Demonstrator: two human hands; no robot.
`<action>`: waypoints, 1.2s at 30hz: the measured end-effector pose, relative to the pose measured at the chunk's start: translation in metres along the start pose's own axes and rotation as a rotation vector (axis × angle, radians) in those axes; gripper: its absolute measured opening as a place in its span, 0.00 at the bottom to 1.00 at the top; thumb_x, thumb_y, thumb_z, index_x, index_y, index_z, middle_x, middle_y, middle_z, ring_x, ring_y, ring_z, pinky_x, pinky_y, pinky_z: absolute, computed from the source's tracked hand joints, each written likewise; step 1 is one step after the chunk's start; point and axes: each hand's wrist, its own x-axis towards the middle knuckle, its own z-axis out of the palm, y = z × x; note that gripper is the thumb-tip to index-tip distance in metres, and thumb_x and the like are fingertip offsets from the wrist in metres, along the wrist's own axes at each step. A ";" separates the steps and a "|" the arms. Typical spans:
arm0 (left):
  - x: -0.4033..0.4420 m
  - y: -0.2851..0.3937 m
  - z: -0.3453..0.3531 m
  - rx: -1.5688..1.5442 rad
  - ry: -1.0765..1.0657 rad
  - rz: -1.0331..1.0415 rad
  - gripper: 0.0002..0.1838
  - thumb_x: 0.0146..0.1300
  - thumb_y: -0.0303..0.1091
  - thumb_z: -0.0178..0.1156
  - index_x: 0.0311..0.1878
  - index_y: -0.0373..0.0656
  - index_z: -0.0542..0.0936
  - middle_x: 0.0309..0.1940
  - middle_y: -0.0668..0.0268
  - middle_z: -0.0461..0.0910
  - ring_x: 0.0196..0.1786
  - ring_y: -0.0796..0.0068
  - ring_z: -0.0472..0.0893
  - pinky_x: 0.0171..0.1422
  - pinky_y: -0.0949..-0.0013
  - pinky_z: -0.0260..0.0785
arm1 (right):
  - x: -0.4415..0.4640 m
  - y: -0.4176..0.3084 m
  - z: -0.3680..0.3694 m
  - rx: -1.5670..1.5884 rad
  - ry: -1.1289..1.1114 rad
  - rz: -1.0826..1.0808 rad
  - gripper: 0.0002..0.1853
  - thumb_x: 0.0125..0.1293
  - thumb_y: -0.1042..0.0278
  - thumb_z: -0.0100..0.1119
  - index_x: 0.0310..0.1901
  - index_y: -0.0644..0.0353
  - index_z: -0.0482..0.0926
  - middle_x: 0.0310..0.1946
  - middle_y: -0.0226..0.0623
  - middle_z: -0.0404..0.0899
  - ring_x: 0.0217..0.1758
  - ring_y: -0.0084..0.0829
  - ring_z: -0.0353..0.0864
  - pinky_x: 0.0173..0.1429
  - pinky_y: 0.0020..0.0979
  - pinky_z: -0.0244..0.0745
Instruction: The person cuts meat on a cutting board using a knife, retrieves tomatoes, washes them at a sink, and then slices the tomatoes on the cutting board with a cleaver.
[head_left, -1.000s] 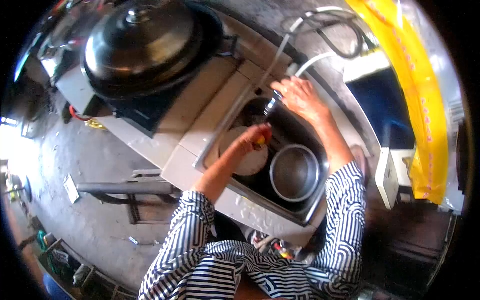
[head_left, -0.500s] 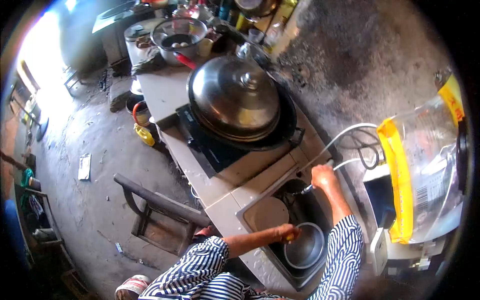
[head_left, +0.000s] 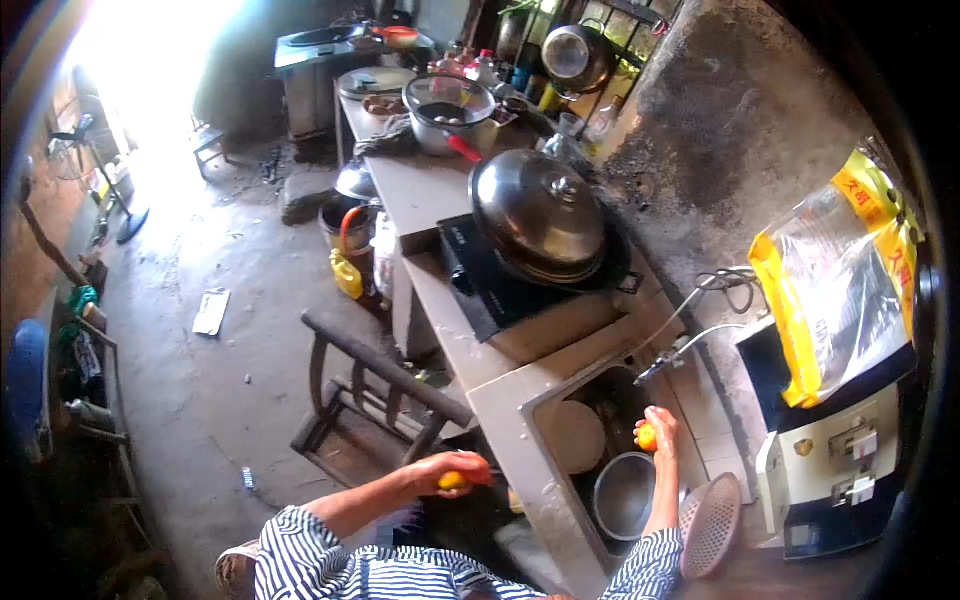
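Observation:
My left hand [head_left: 450, 473] is left of the sink, over the floor, with its fingers round a small yellow-orange thing [head_left: 453, 481]. Over the right side of the sink [head_left: 537, 408], my right hand [head_left: 657, 432] holds another yellow-orange thing [head_left: 647, 437]. What these two things are is too small to tell. Below my right hand a round metal bowl [head_left: 622, 497] sits in the sink, beside a pale round board or lid [head_left: 573, 437]. The faucet [head_left: 655, 368] is just above my right hand, touched by neither hand.
A domed lid [head_left: 540, 215] covers a wok on the black cooktop [head_left: 475, 290]. A wooden chair [head_left: 385, 370] stands left of the counter. At the right are a pink colander [head_left: 710, 525] and a yellow-edged plastic bag [head_left: 840, 290]. Pots stand at the far counter end.
My right hand has left the faucet and now holds a yellow-orange thing. My left hand has moved left, away from the sink. The view has swung up towards the room.

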 end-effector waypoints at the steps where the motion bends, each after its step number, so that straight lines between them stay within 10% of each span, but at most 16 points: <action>1: -0.032 0.002 -0.001 -0.028 0.111 0.072 0.19 0.53 0.45 0.58 0.42 0.40 0.72 0.33 0.62 0.76 0.19 0.80 0.72 0.15 0.81 0.60 | -0.013 0.003 0.008 0.167 -0.056 0.071 0.10 0.57 0.62 0.56 0.37 0.57 0.73 0.22 0.38 0.76 0.20 0.30 0.76 0.21 0.29 0.72; 12: -0.217 -0.071 -0.081 -0.654 0.751 0.522 0.19 0.53 0.49 0.57 0.39 0.44 0.72 0.30 0.58 0.77 0.17 0.72 0.72 0.16 0.76 0.65 | -0.106 0.007 0.136 0.783 -0.445 0.414 0.12 0.57 0.60 0.55 0.35 0.60 0.76 0.25 0.36 0.76 0.29 0.30 0.75 0.29 0.28 0.73; 17: -0.273 -0.082 -0.110 -0.699 0.787 0.607 0.20 0.52 0.49 0.57 0.38 0.41 0.72 0.30 0.60 0.78 0.18 0.73 0.74 0.16 0.77 0.66 | -0.144 0.028 0.242 0.661 -0.742 0.444 0.13 0.57 0.62 0.54 0.37 0.64 0.75 0.28 0.38 0.76 0.29 0.33 0.77 0.30 0.33 0.77; 27: -0.475 -0.032 -0.205 -0.813 0.658 0.883 0.21 0.57 0.55 0.50 0.36 0.44 0.72 0.27 0.62 0.77 0.14 0.73 0.71 0.11 0.76 0.60 | -0.241 0.028 0.511 0.650 -0.643 0.687 0.12 0.56 0.61 0.55 0.36 0.62 0.75 0.27 0.36 0.77 0.30 0.33 0.77 0.32 0.34 0.76; 36: -0.573 0.057 -0.242 -0.626 0.534 1.070 0.18 0.57 0.37 0.51 0.51 0.45 0.67 0.45 0.54 0.74 0.24 0.72 0.73 0.21 0.76 0.67 | -0.291 -0.065 0.686 0.648 -0.998 0.457 0.30 0.56 0.39 0.50 0.43 0.64 0.71 0.31 0.42 0.77 0.34 0.36 0.78 0.38 0.35 0.75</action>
